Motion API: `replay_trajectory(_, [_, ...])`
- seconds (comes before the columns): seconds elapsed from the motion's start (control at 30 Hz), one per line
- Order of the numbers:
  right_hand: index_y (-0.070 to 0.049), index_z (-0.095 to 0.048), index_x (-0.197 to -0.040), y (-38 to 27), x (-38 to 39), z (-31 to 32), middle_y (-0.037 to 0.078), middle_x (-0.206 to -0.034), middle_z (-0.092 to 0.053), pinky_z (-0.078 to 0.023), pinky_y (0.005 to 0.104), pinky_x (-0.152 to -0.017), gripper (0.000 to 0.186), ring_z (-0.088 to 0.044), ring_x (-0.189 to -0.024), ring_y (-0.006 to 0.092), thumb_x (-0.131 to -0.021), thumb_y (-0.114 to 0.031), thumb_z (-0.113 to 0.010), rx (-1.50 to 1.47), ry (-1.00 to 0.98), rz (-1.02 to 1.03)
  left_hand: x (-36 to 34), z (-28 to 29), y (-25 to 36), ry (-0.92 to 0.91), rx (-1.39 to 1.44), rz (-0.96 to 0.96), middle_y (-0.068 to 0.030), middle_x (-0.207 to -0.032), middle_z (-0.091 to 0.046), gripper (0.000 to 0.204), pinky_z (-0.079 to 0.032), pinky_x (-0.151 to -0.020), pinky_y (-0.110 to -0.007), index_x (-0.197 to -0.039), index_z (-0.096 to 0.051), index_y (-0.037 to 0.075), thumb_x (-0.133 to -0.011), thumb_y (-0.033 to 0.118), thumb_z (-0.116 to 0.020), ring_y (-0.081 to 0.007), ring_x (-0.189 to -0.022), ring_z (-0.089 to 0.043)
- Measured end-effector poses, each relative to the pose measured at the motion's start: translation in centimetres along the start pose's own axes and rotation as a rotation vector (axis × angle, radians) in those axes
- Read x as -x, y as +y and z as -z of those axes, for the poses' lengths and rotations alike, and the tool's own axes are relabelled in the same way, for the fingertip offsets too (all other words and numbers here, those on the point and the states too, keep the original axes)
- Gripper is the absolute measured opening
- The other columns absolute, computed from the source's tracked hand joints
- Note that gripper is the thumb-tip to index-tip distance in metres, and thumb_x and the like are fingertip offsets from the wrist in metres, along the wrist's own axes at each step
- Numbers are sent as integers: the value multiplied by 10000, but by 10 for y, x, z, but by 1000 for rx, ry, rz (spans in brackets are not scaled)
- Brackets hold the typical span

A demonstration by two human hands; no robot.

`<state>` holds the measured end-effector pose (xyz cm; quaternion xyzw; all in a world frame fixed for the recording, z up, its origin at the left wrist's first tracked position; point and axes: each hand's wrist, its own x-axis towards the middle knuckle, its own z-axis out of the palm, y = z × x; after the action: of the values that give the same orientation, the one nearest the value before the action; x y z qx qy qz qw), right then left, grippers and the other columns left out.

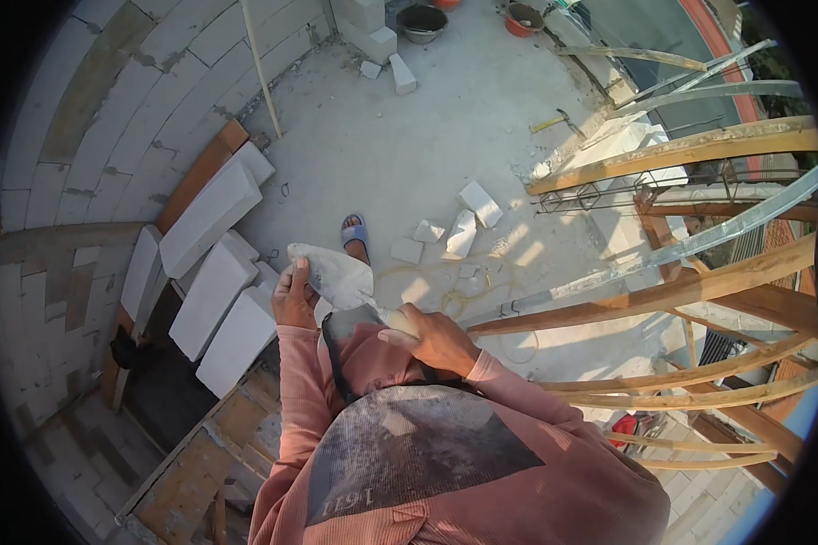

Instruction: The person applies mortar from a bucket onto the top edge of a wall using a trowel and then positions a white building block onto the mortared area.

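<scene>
A trowel (334, 275) with a pale, dust-coated blade is held in front of my body, its broad end to the left. My right hand (438, 340) wraps round its light-coloured handle (394, 319). At the far end of the blade, my left hand (294, 296) is closed on the edge, with the thumb on top. Below the trowel hang my pink shirt and a dark strap (336, 359). Just beyond the blade is my foot in a blue sandal (354, 232).
White blocks (211, 218) lean by the block wall (109, 118) on the left, beside a dark opening (168, 400). Broken block pieces (461, 233) and a hammer (559, 122) lie on the concrete floor. Buckets (423, 24) stand far off; wooden beams (673, 168) cross the right.
</scene>
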<state>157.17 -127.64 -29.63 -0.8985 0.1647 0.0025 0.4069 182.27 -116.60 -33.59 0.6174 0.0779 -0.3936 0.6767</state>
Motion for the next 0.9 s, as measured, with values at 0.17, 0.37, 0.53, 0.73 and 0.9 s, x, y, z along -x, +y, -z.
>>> replay_trajectory(0.17, [-3,-578,-1138,-8,-97,78,312,-901,-685,-525,537,-743,520,-665,-899,512,-988,-499,-616,-476,196,-566,-92,-83,98,-177,-181,79,-116,-1148,-729,415,-576,-910,-346,-1190,-656,39,-993,403,-680,-206,-1026,-715])
replay_trajectory(0.37, [50,-537,-1153,39,-183,157,336,-915,-685,-529,541,-709,499,-665,-861,530,-1013,-425,-595,-479,440,-677,-158,-221,108,-487,-360,691,-184,-1341,-631,680,-547,-970,-413,-1447,-476,-35,-1065,528,-466,-246,-1247,-603])
replay_trajectory(0.53, [9,-563,-1234,126,-237,192,300,-1187,-631,-560,480,-795,315,-676,-1007,454,-1012,-211,-598,-118,647,-371,-218,-337,84,-811,-323,631,-229,-1246,-649,576,-558,-974,-447,-1385,-466,-34,-1066,443,-518,-312,-1139,-653])
replay_trajectory(0.73, [-60,-530,-1387,273,-277,316,227,-1343,-552,-561,450,-851,376,-646,-1067,367,-1014,-103,-540,-171,577,-122,-320,-466,87,-578,-195,672,-252,-1249,-627,473,-571,-945,-468,-1311,-496,-11,-1024,349,-606,-326,-1110,-662])
replay_trajectory(0.9, [13,-538,-1365,381,-260,435,217,-1259,-593,-580,385,-792,363,-666,-972,327,-1022,-97,-577,-237,560,-412,-376,-576,102,-298,-218,570,-224,-1221,-643,455,-547,-927,-510,-1245,-539,13,-963,346,-665,-345,-1135,-644])
